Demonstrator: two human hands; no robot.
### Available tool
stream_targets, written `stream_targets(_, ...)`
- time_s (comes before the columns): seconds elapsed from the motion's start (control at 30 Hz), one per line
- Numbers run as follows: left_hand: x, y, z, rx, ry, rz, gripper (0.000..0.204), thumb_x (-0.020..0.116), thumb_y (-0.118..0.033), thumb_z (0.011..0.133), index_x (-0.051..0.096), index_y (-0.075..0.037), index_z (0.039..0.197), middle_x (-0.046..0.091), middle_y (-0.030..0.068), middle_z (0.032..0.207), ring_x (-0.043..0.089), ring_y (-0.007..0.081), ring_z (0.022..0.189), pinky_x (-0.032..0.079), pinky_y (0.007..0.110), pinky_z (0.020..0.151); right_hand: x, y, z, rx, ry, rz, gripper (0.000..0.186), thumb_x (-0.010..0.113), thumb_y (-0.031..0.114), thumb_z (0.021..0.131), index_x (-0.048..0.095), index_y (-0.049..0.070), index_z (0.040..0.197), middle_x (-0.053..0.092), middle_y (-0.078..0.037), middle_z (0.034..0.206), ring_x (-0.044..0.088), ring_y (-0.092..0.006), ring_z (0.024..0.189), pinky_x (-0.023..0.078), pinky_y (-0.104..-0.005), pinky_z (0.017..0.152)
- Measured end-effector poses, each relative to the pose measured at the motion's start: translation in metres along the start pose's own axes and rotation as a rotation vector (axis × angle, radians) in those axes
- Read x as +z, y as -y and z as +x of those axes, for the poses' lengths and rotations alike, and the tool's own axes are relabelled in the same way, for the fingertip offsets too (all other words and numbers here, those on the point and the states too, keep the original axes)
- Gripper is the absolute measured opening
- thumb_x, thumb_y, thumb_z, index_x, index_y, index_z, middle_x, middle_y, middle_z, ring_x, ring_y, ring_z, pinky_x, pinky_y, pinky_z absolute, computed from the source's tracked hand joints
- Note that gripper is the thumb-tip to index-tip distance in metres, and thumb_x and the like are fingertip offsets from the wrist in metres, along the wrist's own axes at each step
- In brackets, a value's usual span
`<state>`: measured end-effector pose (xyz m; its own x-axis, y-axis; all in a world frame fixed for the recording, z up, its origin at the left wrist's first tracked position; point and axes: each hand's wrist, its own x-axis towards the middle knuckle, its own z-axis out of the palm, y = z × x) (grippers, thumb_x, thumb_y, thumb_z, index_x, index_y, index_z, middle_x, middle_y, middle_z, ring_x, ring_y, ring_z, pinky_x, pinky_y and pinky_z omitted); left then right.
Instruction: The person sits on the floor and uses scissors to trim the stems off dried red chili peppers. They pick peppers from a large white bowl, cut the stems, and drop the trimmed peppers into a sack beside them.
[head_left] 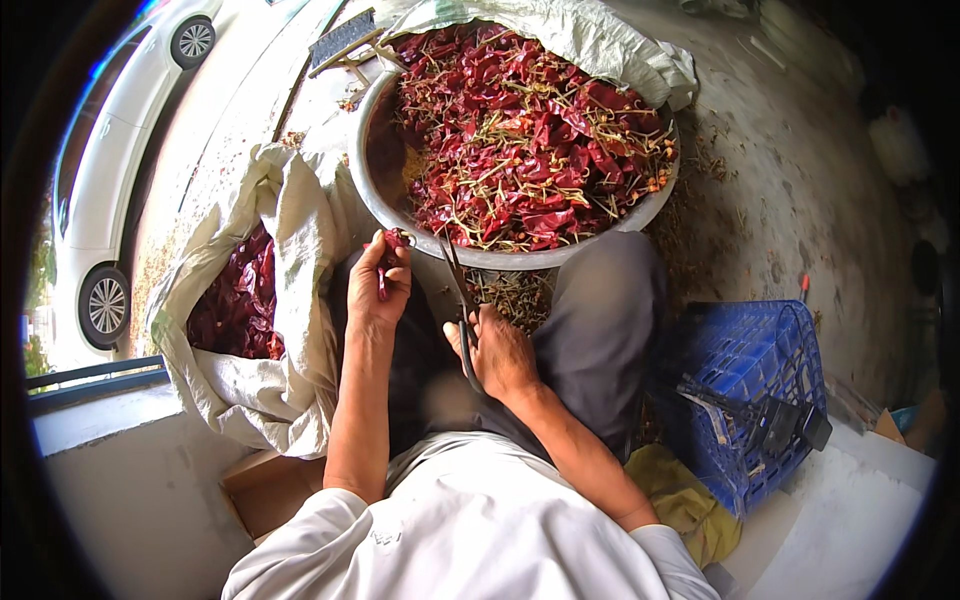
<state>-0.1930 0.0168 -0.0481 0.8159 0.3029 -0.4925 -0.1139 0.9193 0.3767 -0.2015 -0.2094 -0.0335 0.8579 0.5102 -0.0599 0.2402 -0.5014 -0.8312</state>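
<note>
My left hand (376,280) grips a dried dark-red chilli (393,247) with a pale stem end, held up just short of the basin's near rim. Beside it, my right hand (490,350) holds black-handled scissors (455,280), their blades pointing up toward that rim and slightly apart, close to the chilli. A wide metal basin (637,213) is heaped with red chilli pieces (540,140) and cut stems, a white woven sheet (620,50) along its far edge. At my left, an open white woven sack (300,390) holds whole dried chillies (235,290).
A blue plastic crate (750,350) stands at my right above a yellowish cloth (680,500). A cardboard box (270,500) sits low at my left near a railing (95,372). Stem debris (510,300) lies between my knees. A white car (120,190) is parked beyond, at left.
</note>
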Motion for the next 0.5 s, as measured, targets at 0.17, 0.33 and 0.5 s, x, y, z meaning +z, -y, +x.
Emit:
stream_targets(0.17, -0.001, 0.016, -0.009, -0.097, -0.058, -0.018, 0.012, 0.057, -0.011, 0.098, 0.062, -0.001, 0.100, 0.068, 0.0096, 0.087, 0.064, 0.0154, 0.069, 0.047, 0.018, 0.043, -0.008, 0.003, -0.002, 0.027, 0.028, -0.181, 0.039, 0.070, 0.033, 0.085, 0.052, -0.001, 0.095, 0.064, -0.024, 0.087, 0.064, -0.0419, 0.083, 0.051, -0.0498, 0.075)
stream_targets(0.33, -0.002, 0.011, -0.010, -0.162, -0.053, -0.121, 0.011, 0.055, -0.005, 0.097, 0.062, 0.002, 0.101, 0.069, 0.0109, 0.086, 0.065, 0.0134, 0.066, 0.049, 0.018, 0.044, -0.007, -0.016, -0.005, -0.036, -0.077, -0.249, 0.036, 0.067, 0.032, 0.087, 0.051, 0.000, 0.094, 0.062, -0.024, 0.083, 0.063, -0.0437, 0.079, 0.051, -0.0520, 0.070)
stream_targets(0.5, 0.004, 0.005, -0.013, -0.151, -0.137, -0.038, 0.011, 0.055, -0.003, 0.095, 0.062, 0.003, 0.099, 0.069, 0.0107, 0.085, 0.063, 0.0113, 0.063, 0.048, 0.016, 0.042, -0.009, -0.011, -0.005, -0.059, -0.079, -0.350, 0.038, 0.072, 0.029, 0.081, 0.050, 0.002, 0.096, 0.063, -0.020, 0.087, 0.063, -0.0411, 0.081, 0.050, -0.0505, 0.073)
